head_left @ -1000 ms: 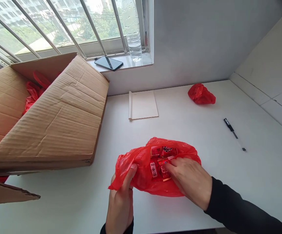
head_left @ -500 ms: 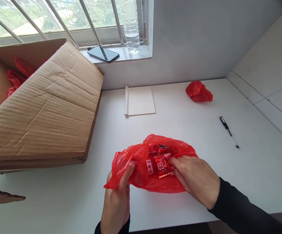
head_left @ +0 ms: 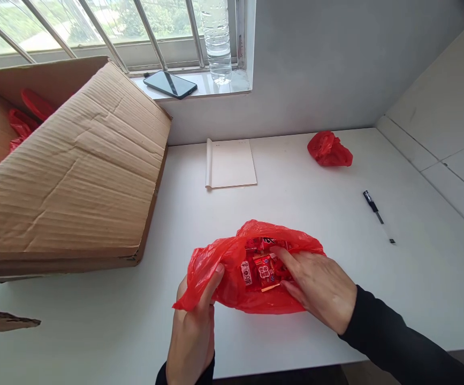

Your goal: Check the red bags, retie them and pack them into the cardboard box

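Note:
A red plastic bag (head_left: 232, 297) rests on the white table, its mouth spread towards me. Several small red candy packets (head_left: 264, 270) with white lettering show inside it. My left hand (head_left: 194, 326) is closed on the bag's left edge, thumb on top. Inside the mouth, at the right, is my right hand (head_left: 320, 286), its index finger and thumb apart over the packets. No packet can be seen between them; its other fingers are partly hidden.
A large open cardboard box (head_left: 95, 176) with red bags (head_left: 23, 123) in it stands at left. Farther back lie a notepad (head_left: 234, 163), a crumpled red bag (head_left: 328, 149) and a pen (head_left: 373, 206). A phone (head_left: 170, 84) and a water bottle (head_left: 219, 51) occupy the windowsill.
My right hand's fingers have spread apart inside the bag, the index finger reaching farther up and left over the packets. My left hand keeps its hold; the view has shifted slightly.

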The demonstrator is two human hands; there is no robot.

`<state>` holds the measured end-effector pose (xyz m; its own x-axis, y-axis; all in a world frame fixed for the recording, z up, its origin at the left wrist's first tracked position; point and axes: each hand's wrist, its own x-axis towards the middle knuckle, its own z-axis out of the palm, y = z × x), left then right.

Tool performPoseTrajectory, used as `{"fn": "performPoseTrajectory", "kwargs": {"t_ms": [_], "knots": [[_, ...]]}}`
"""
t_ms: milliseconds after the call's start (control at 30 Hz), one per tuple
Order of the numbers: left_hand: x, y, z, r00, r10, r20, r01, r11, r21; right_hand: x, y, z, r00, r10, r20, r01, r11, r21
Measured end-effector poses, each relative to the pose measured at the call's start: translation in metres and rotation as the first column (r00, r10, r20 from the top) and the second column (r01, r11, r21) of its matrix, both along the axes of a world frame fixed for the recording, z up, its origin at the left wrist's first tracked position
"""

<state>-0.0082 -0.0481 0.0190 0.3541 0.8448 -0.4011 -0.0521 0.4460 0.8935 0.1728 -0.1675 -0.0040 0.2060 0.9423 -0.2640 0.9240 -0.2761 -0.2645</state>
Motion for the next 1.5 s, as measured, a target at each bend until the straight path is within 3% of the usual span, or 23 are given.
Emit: {"fn": "performPoseTrajectory", "kwargs": {"t_ms": [200, 433, 533, 667, 800, 900, 1033, 1200, 1267, 1300, 1433, 1500], "knots": [[-0.001, -0.001, 0.002, 1.0, 0.014, 0.024, -0.014, 1.0, 0.016, 0.0, 0.0, -0.001, 0.999, -0.02, -0.032, 0.019, 1.0, -0.004], [-0.003, -0.002, 0.002, 0.999, -0.038, 0.035, 0.037, 0.998, 0.047, 0.001, -0.007, 0.001, 1.0, 0.009, -0.003, -0.008, 0.995, 0.097], [-0.004, 0.001, 0.004, 0.998, -0.062, -0.03, 0.065, 0.988, 0.14, 0.004, -0.011, 0.005, 1.0, -0.005, 0.024, 0.0, 0.984, 0.178], [-0.004, 0.003, 0.009, 0.974, -0.168, -0.149, 0.206, 0.935, 0.289, 0.008, -0.01, -0.005, 0.999, -0.008, 0.052, -0.002, 0.984, 0.181], [-0.004, 0.001, 0.014, 0.959, -0.05, -0.279, 0.175, 0.879, 0.443, 0.008, -0.005, -0.006, 0.998, 0.003, -0.062, 0.012, 0.974, 0.226], [-0.003, 0.0, 0.019, 0.96, -0.001, -0.279, 0.154, 0.837, 0.526, 0.008, -0.003, 0.012, 0.973, 0.02, -0.228, 0.075, 0.915, 0.398], [0.005, -0.001, 0.029, 0.988, -0.122, -0.093, 0.15, 0.894, 0.422, 0.003, -0.003, 0.044, 0.927, 0.074, -0.368, 0.179, 0.775, 0.606], [0.02, -0.007, 0.031, 0.974, -0.159, 0.163, 0.093, 0.93, 0.355, -0.018, 0.004, 0.06, 0.791, 0.164, -0.59, 0.374, 0.633, 0.678], [0.024, -0.01, 0.031, 0.97, -0.15, 0.19, 0.079, 0.938, 0.337, -0.026, 0.009, 0.062, 0.789, 0.179, -0.588, 0.398, 0.581, 0.71], [0.025, -0.012, 0.031, 0.969, -0.159, 0.189, 0.089, 0.939, 0.333, -0.029, 0.011, 0.063, 0.799, 0.193, -0.569, 0.38, 0.571, 0.728], [0.022, -0.017, 0.029, 0.948, -0.31, 0.07, 0.263, 0.89, 0.371, -0.032, 0.017, 0.067, 0.812, 0.301, -0.5, 0.231, 0.621, 0.749], [0.018, -0.017, 0.026, 0.91, -0.415, -0.018, 0.39, 0.839, 0.38, -0.03, 0.018, 0.067, 0.801, 0.292, -0.523, 0.261, 0.616, 0.743]]}}
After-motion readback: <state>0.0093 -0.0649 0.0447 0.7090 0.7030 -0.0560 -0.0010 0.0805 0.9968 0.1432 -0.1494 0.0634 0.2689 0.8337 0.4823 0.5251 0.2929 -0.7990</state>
